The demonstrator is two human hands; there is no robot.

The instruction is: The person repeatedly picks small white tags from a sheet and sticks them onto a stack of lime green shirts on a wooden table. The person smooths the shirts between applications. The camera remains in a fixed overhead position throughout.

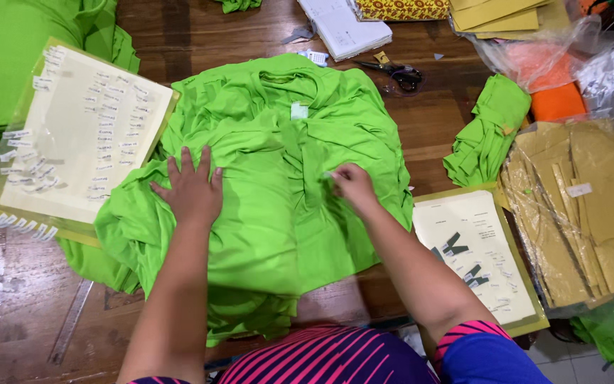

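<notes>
Shirt point(271, 206) is bright green, spread in a rumpled heap across the middle of the wooden worktop point(30, 299), collar end toward the top of the frame and hem hanging off the near edge, so its long axis runs pretty much top to bottom. Left hand point(192, 190) is pressed flat on the cloth left of centre, fingers point(186, 162) spread wide and holding nothing, just pinning the fabric. Right hand point(353, 186) sits right of centre with its fingers pinched narrow on something small and pale at the fabric; looks like a little sticker point(330, 174) or tag, but it's too small to be sure. There's a pale label point(299, 111) near the collar, straight up the frame from the gap between the hands, and the right hand is a bit nearer to it. Left side of the frame has a sheet point(83, 131) covered in rows of little stickers, touching the shirt's edge; a second sheet point(481, 252) lies at lower right just beside the right forearm. Scissors point(396, 71) are near the top, well apart from both hands. More folded green cloth point(488, 131) sits at the right, with a stack of tan card pieces point(584, 206) in plastic beyond it.
</notes>
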